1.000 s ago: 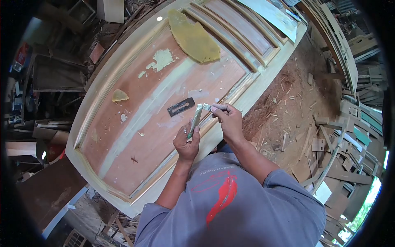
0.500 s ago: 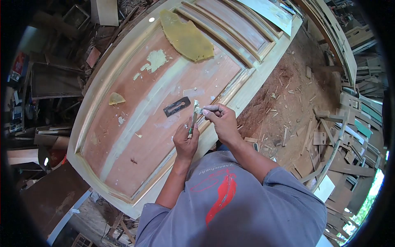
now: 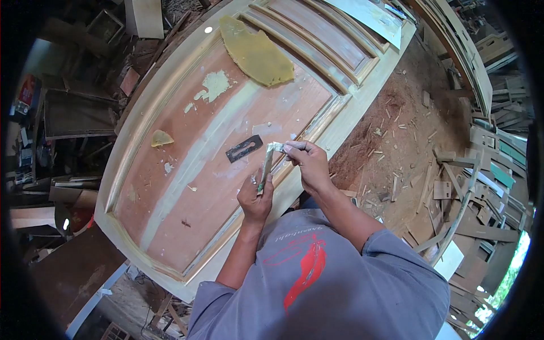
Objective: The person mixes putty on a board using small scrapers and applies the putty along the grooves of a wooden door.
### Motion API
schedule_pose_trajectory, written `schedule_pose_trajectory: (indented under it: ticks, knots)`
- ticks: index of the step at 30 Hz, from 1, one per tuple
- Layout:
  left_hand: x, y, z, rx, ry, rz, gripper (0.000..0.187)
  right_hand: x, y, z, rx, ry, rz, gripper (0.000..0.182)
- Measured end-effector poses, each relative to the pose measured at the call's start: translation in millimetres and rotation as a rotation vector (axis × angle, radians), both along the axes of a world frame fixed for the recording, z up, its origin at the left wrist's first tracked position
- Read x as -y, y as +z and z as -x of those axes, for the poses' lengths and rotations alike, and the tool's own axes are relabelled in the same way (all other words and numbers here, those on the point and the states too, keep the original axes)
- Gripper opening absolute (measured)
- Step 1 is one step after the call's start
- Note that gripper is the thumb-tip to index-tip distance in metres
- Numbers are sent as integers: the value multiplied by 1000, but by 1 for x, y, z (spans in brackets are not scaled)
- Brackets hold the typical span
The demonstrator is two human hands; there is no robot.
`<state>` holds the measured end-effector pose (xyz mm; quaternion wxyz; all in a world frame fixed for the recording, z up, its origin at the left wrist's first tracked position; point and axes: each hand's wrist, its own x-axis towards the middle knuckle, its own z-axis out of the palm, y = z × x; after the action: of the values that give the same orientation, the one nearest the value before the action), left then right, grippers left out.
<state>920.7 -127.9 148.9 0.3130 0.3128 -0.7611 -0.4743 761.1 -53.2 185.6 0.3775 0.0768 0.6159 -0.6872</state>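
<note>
Raised slightly since the previous frame, left hand [image 3: 256, 198] fingers grip the putty knife [image 3: 265, 165] at frame centre, long axis upward-right, while right hand [image 3: 309, 164] fingertips pinch its upper end above the door panel [image 3: 170, 187].

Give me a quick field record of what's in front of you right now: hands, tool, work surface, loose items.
left hand: left hand grips the lower end of a putty knife
right hand: right hand pinches the knife's upper tip, fingers smeared with pale filler
work surface: wooden door lying flat, pale filler streak down its panel
on the panel: dark metal blade beside the knife; large yellow slab; small yellow lump; pale putty smear
floor: wood scraps and sawdust to the right
</note>
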Motion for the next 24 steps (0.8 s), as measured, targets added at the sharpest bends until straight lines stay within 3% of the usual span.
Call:
schedule_pose_trajectory:
  ticks: [10, 16, 24]
  knots:
    - [7, 7, 7, 48, -73, 171, 49, 1, 11, 1, 26, 17, 72, 22]
    - [5, 3, 3, 163, -54, -58, 42, -14, 1, 14, -77, -10, 89, 24]
    - [16, -8, -10, 164, 20, -72, 39, -55, -87, 70, -630, 27, -498, 21]
